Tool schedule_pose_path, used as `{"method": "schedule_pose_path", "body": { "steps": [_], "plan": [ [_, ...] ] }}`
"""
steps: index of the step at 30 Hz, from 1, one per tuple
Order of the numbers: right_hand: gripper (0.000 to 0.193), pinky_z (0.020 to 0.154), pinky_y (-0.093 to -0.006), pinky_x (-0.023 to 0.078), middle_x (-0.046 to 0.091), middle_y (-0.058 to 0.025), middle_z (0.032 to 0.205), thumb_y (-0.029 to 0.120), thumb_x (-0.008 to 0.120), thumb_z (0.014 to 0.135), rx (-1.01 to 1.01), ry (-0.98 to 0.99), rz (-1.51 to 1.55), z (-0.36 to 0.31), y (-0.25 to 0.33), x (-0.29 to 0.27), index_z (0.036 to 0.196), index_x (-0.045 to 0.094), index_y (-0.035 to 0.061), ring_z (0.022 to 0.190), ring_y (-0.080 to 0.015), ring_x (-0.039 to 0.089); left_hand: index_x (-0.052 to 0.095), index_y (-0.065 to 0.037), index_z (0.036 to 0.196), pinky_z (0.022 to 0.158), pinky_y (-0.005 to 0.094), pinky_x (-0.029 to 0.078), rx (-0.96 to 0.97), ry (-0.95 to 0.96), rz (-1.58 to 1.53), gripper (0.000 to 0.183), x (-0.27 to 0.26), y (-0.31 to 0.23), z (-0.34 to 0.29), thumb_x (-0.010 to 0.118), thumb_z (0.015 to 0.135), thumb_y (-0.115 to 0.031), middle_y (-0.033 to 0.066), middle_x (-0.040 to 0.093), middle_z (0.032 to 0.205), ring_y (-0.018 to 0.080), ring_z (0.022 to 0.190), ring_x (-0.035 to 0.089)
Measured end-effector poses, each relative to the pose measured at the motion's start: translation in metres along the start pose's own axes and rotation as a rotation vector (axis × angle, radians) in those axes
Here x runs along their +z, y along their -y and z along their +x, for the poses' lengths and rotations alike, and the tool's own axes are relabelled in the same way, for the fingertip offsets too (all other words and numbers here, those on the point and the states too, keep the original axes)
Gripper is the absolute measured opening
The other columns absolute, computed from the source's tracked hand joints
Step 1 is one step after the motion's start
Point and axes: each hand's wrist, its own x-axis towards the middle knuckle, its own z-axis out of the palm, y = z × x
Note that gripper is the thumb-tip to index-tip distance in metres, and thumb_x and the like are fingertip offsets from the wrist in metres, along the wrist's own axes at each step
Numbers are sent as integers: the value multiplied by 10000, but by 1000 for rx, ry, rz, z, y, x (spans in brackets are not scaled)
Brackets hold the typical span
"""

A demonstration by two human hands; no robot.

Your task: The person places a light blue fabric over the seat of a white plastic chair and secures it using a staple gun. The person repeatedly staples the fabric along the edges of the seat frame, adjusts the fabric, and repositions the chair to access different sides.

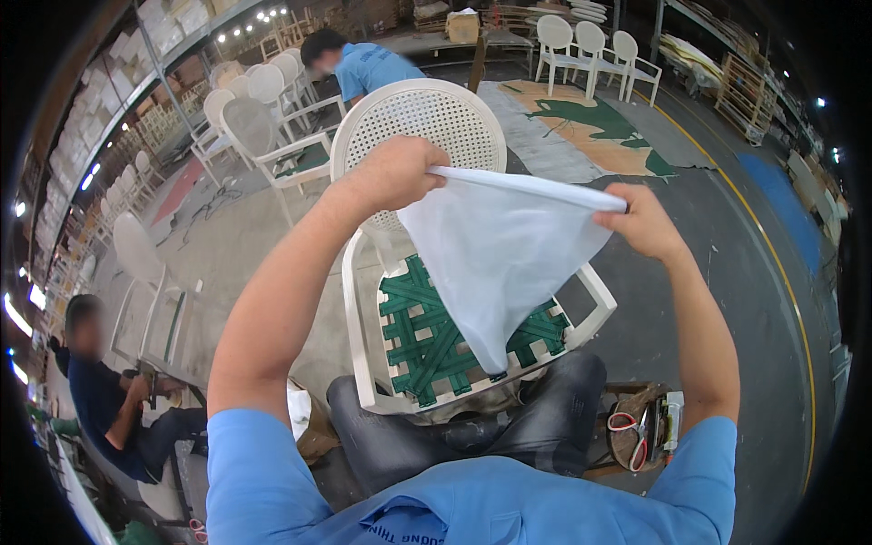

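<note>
A piece of thin white cloth (504, 241) is stretched between my two hands, its top edge folded into a band and its lower end hanging in a point. My left hand (400, 173) grips the band's left end, and my right hand (643, 221) pinches its right end. Behind and below the cloth stands a white armchair (359, 318) facing me, with a round caned backrest (418, 123). Its seat is woven from green webbing straps (427, 341). The cloth's tip hangs over the seat and hides part of the webbing.
Red-handled scissors (627, 438) lie on a low stand by my right leg. A person (372, 68) in blue bends behind the chair; another person (100, 391) sits at the left. White chairs (268, 86) stand behind, and a stained sheet (581, 127) covers the floor.
</note>
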Motion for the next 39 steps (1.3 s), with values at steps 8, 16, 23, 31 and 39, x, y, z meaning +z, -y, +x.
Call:
{"method": "schedule_pose_path", "body": {
  "steps": [8, 16, 23, 31, 39],
  "plan": [
    [168, 811, -285, 517, 738, -19, 971, 75, 780, 924, -126, -204, 532, -51, 10, -4, 1070, 740, 2, 882, -92, 650, 790, -41, 1086, 934, 474, 542, -47, -160, -41, 222, 1, 3, 14, 749, 872, -86, 186, 746, 1043, 385, 1062, 697],
    [201, 804, -347, 555, 731, -118, 921, 156, 807, 926, -249, 307, 470, -130, 11, 104, 1053, 735, 18, 877, -187, 702, 822, -97, 1045, 963, 480, 553, -3, 202, -23, 296, 84, 36, -75, 669, 819, 16, 129, 780, 1054, 369, 1046, 703],
    [236, 788, -405, 561, 757, -178, 947, 100, 665, 893, -46, 418, 456, -116, -39, 321, 1107, 724, 21, 868, -301, 737, 844, -209, 1111, 973, 458, 571, -235, 709, 204, 336, 214, 71, -99, 674, 856, -72, 113, 797, 1126, 351, 1071, 742],
    [207, 817, -468, 561, 766, -185, 980, 155, 732, 908, 36, 347, 411, -103, -26, 426, 1071, 732, 28, 931, -395, 729, 798, -280, 1260, 1065, 495, 493, -349, 959, 494, 399, 284, 84, -123, 646, 930, -117, 88, 751, 1326, 317, 1264, 682],
    [300, 978, -501, 543, 755, -148, 1153, 288, 769, 897, -178, 514, 82, -124, -10, 453, 1135, 775, 106, 1099, -384, 701, 595, -68, 1474, 1182, 587, 391, -615, 929, 42, 550, 327, 39, -138, 642, 956, -248, 202, 518, 1582, 405, 1417, 542]
  ]
}}
